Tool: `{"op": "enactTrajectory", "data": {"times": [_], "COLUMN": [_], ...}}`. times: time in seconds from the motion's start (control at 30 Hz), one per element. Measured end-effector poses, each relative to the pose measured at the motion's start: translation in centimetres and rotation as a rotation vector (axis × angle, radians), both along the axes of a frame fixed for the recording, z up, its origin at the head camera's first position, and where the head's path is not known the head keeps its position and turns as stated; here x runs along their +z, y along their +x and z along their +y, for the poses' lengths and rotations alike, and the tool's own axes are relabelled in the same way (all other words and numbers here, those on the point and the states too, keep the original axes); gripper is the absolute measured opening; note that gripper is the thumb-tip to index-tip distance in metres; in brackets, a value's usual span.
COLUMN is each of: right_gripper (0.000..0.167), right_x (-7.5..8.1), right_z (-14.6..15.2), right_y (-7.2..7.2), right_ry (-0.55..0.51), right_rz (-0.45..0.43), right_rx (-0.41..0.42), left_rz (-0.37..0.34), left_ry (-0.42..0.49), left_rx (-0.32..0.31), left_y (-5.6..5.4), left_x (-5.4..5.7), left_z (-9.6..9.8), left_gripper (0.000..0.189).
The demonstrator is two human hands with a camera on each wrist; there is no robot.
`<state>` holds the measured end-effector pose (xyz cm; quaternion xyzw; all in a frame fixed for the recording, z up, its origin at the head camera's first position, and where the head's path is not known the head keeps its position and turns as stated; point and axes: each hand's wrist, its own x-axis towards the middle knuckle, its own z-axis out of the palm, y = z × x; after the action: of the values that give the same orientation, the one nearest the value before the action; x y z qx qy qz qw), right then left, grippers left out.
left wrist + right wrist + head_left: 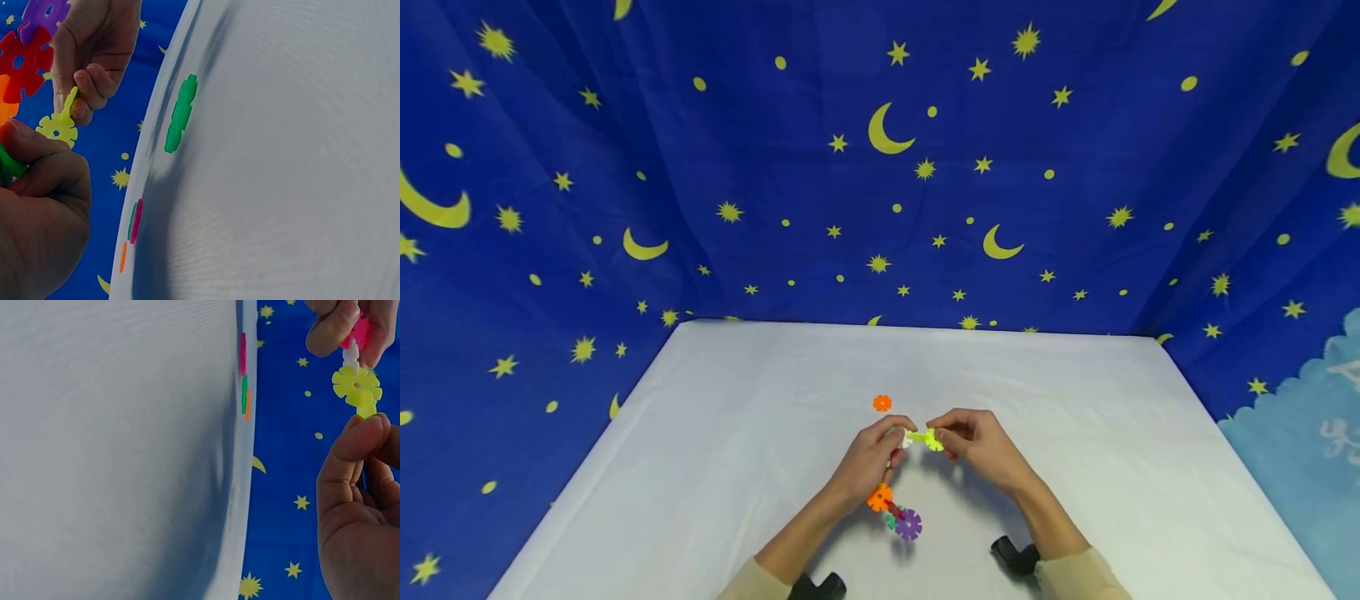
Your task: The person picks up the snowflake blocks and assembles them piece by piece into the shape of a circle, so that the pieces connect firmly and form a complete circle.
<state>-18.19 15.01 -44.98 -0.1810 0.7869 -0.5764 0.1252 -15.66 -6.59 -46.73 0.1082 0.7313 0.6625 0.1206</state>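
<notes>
Above the white table my left hand [868, 462] grips a chain of notched plastic snowflake discs. An orange disc [880, 497], a red disc [26, 62] and a purple disc [908, 524] hang below that hand. A pink disc [358, 331] is between its fingers in the right wrist view, joined to a white disc [351, 356]. Beyond the white one sits a yellow disc [350, 384], with a second yellow disc [366, 406] slotted into it at an angle. My right hand [988, 446] pinches this second disc between thumb and fingers. Fingers partly hide the chain's middle.
A loose orange disc [882, 403] lies on the white table [760, 400] beyond the hands. The left wrist view also shows a green disc [181, 114] and a pink disc [137, 221] on it. Blue star-patterned cloth [820, 183] surrounds the table's back and sides.
</notes>
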Motion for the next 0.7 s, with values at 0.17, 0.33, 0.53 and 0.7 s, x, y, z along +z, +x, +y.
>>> {"op": "enactTrajectory", "data": {"times": [0.17,0.33,0.53,0.7], "right_gripper": [0.016,0.016,0.017,0.020], "right_x": [-0.55,-0.52,-0.51,-0.56], "right_z": [-0.01,-0.08,-0.21,-0.35], "right_y": [-0.36,-0.35,-0.20,-0.05], "right_ry": [-0.009,-0.003,0.005,-0.020], "right_rz": [0.024,0.047,0.037,0.027], "right_rx": [0.001,0.015,0.004,-0.008], "left_rz": [0.011,0.019,0.018,0.009], "left_ry": [0.008,0.008,0.009,0.015], "left_rx": [-0.009,-0.007,0.000,0.012], "left_y": [-0.04,0.06,0.15,0.05], "left_x": [0.17,0.20,0.17,-0.02], "left_z": [-0.18,-0.23,-0.22,-0.10], "left_gripper": [0.027,0.029,0.029,0.031]}}
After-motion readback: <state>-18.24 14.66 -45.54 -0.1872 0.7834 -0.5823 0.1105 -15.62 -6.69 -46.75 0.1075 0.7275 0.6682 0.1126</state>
